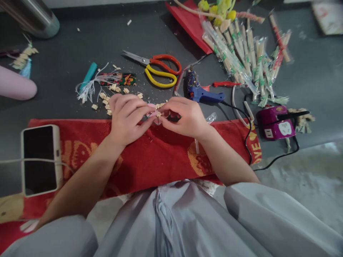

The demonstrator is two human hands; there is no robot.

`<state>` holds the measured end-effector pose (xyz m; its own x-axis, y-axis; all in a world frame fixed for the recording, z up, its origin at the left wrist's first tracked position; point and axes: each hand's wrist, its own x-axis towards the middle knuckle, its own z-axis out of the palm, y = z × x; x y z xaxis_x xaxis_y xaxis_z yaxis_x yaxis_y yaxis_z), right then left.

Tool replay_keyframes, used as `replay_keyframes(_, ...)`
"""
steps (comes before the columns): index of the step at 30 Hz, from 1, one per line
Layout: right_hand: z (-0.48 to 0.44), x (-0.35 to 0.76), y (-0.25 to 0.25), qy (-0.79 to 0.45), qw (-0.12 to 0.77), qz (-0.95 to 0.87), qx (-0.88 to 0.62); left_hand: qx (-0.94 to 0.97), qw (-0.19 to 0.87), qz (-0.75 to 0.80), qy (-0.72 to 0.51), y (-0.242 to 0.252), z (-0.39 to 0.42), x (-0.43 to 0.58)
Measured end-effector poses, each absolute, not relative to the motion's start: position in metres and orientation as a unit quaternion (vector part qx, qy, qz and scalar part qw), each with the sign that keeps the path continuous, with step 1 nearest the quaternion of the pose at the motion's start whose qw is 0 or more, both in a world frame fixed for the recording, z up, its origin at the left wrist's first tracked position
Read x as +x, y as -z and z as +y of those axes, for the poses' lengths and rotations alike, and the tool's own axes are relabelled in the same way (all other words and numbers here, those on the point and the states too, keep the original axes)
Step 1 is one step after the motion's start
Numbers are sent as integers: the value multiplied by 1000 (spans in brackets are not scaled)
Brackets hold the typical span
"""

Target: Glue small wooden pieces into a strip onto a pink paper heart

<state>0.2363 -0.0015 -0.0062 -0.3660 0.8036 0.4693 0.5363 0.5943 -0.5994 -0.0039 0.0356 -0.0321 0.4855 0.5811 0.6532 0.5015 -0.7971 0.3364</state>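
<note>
My left hand (pixel 130 117) and my right hand (pixel 184 116) meet at the towel's far edge, thumbs and fingers pinched close together. A small pale wooden piece (pixel 158 114) sits at my right fingertips. What my left fingertips pinch is too small to make out. Something pink (pixel 152 107) shows between the hands, partly hidden by fingers. Cut wooden bits (pixel 105 101) lie scattered beyond my left hand. Farther off are scissors (pixel 160 69) with one red and one yellow handle. A blue hot glue gun (pixel 205 94) rests past my right hand.
A red towel (pixel 160 160) covers the near table edge, with a phone (pixel 40 160) and its cable at left. Wrapped chopsticks (pixel 241 53) pile up at far right. A purple power block (pixel 277 123) trails black cords. A steel flask (pixel 32 18) stands far left.
</note>
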Motion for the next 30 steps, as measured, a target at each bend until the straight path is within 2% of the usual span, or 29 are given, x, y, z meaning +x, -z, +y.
replay_keyframes(5,2,250,-1,-132,261,-796,-530,853,100,397,-325,39,38,-5)
replay_keyframes(12,7,249,4,-144,215,-789,-557,845,116,428,-299,45,39,-3)
replay_keyframes(17,8,247,11,-140,243,-787,-550,842,80,416,-334,50,39,-2)
replay_keyframes(23,7,248,12,-158,277,-779,-539,842,97,408,-340,49,41,-5)
replay_keyframes(30,6,243,11,-201,376,-788,-444,852,120,386,-331,33,32,0)
